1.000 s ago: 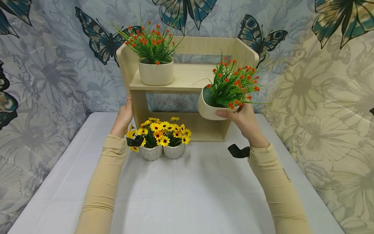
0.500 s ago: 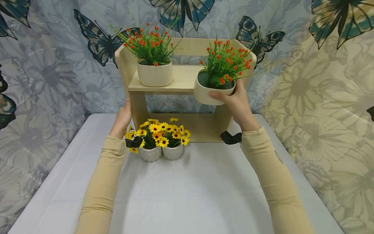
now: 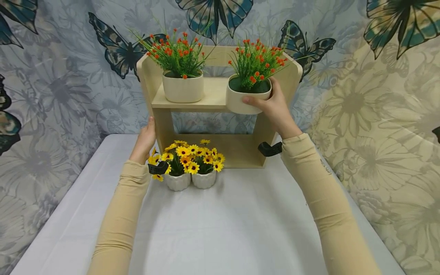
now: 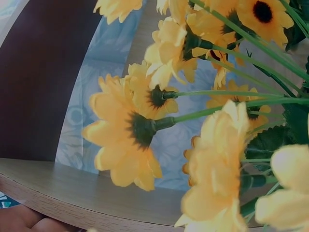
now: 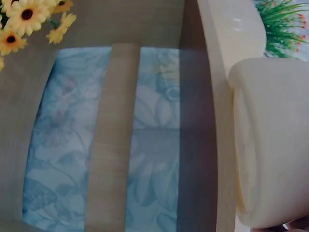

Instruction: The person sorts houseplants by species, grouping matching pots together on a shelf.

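My right hand grips a white oval flowerpot of red flowers by its right side, thumb across the front. In the right wrist view this flowerpot is tilted, its base close to the shelf board's front edge. A matching flowerpot stands on the upper left of the wooden shelf unit. My left hand rests along the outside of the unit's left panel, fingers reaching forward. In the left wrist view its fingers show just beyond the panel edge, partly hidden.
Two small white pots of yellow flowers stand before the unit's lower left, close to my left wrist. A white cloth covers the table. Butterfly-patterned wall covering surrounds it.
My right hand has raised the red-flowered flowerpot and brought it left, from beside the shelf opening to the upper board's front edge. My left hand stays at the side panel.
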The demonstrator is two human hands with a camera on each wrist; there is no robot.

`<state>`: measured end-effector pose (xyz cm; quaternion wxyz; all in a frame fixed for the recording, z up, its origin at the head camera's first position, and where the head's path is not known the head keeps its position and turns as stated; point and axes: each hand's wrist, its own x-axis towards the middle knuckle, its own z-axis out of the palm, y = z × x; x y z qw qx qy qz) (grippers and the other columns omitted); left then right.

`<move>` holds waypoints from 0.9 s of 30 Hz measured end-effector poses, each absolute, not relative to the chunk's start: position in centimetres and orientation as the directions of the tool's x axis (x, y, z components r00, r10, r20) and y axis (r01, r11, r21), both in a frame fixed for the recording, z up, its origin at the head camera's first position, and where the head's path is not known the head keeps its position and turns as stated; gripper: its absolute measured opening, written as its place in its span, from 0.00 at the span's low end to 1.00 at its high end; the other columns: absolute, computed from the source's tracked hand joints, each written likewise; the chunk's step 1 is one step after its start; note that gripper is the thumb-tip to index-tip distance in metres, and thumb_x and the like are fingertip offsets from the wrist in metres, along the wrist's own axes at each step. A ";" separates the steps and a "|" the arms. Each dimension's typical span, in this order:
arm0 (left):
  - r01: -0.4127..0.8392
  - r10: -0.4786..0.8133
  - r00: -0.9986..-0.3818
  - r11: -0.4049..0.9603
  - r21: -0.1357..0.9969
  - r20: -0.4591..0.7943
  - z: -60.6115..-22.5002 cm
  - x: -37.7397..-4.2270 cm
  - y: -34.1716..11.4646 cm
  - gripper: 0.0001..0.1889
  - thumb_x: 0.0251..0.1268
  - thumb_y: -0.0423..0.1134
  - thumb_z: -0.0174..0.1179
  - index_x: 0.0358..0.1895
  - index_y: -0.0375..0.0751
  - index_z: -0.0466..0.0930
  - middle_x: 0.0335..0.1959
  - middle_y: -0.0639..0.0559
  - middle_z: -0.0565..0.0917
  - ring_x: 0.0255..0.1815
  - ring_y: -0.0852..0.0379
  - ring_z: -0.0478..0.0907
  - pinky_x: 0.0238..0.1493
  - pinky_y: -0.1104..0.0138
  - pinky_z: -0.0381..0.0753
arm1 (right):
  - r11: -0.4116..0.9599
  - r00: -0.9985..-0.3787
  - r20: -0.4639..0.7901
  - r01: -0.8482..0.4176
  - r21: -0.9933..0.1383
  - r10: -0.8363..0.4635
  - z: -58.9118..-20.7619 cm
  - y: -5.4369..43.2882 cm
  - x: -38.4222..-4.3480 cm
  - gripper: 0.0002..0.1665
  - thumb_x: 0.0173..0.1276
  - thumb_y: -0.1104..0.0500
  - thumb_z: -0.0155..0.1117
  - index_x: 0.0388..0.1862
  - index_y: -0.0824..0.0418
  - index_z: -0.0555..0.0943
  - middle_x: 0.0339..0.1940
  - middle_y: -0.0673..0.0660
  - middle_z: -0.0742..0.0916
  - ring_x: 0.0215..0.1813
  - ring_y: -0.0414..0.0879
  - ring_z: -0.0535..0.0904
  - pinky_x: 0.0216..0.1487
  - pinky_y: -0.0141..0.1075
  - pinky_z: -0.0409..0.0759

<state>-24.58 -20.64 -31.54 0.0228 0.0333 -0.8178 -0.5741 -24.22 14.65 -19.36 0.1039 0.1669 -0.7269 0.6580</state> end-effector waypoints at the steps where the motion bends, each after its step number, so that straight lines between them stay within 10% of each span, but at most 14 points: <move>1: -0.028 -0.079 -0.997 0.341 0.940 -0.001 -31.5 -24.6 -20.6 0.46 0.62 0.70 0.19 0.73 0.37 0.40 0.73 0.38 0.43 0.71 0.39 0.39 0.67 0.47 0.41 | 0.087 -0.926 0.363 -0.373 -0.924 -0.106 -19.3 14.7 -24.4 0.48 0.51 0.63 0.74 0.67 0.58 0.57 0.63 0.58 0.68 0.59 0.49 0.66 0.59 0.43 0.66; 27: -0.044 -0.090 -0.996 0.361 0.932 -0.012 -31.7 -24.6 -20.6 0.48 0.59 0.72 0.19 0.73 0.38 0.38 0.73 0.39 0.41 0.71 0.40 0.38 0.67 0.48 0.40 | 0.087 -0.955 0.290 -0.294 -0.952 -0.059 -19.9 15.6 -29.6 0.59 0.52 0.57 0.75 0.74 0.51 0.46 0.67 0.56 0.63 0.61 0.46 0.64 0.60 0.36 0.64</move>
